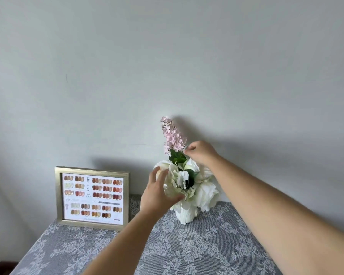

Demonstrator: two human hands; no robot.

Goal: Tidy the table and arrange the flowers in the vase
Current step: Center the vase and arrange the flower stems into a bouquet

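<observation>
The right hand (pixel 200 152) has its fingers curled together in a pinching grip at the base of the pink flower spike (pixel 172 135), just where the pink blooms meet the green leaves (pixel 177 158); what exactly sits between the fingertips is too small to make out. The left hand (pixel 159 193) is spread, fingers apart, its palm against the left side of the white blooms (pixel 205 192), with the thumb reaching under the petals.

The pink spike rises tilted to the left out of the middle of the bunch, above the white flowers that spill around it. All of them stand in a white vase (pixel 186 214), mostly hidden by the petals, which sits on the surface (pixel 197 249) near the back edge, close to the grey wall (pixel 167 56). A grey cloth with a white floral lace pattern covers the surface.

To the left of the vase, well apart, a gold-framed colour chart (pixel 92 197) stands upright, leaning back toward the wall.
</observation>
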